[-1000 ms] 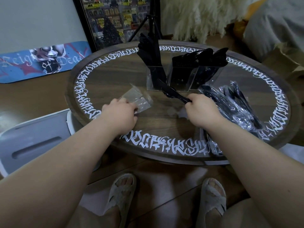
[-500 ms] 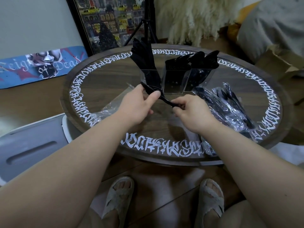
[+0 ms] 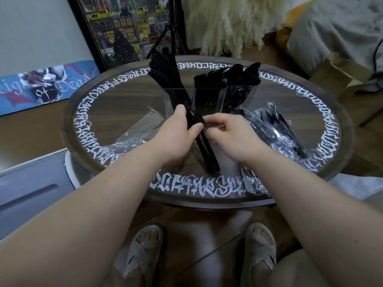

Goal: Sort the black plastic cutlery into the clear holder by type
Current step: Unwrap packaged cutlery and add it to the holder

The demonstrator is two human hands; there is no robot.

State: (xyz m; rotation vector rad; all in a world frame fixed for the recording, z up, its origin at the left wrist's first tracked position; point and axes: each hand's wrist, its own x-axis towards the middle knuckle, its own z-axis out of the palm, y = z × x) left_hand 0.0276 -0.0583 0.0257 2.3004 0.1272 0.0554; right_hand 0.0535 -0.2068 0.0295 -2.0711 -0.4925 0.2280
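Note:
My left hand [image 3: 178,134] grips a small bunch of black plastic cutlery [image 3: 207,154] near its top, with the handles pointing down toward me above the round table [image 3: 116,96]. My right hand [image 3: 230,131] is beside it, its fingers curled at the upper end of the bunch. Behind both hands stands the clear holder [image 3: 207,98] with three compartments. Black knives [image 3: 163,71] lean out of the left one, and more black cutlery [image 3: 234,74] fills the middle and right ones.
Clear bags with wrapped black cutlery [image 3: 277,129] lie on the table's right side. Empty clear wrappers [image 3: 132,137] lie on its left. A white stool [image 3: 27,183] stands to the left, a tripod [image 3: 172,32] and a framed picture [image 3: 124,27] behind the table.
My left hand left the wrapper on the table, came to the cutlery and closed round it. The bunch turned from slanting across to handles down. My right hand shifted to its top.

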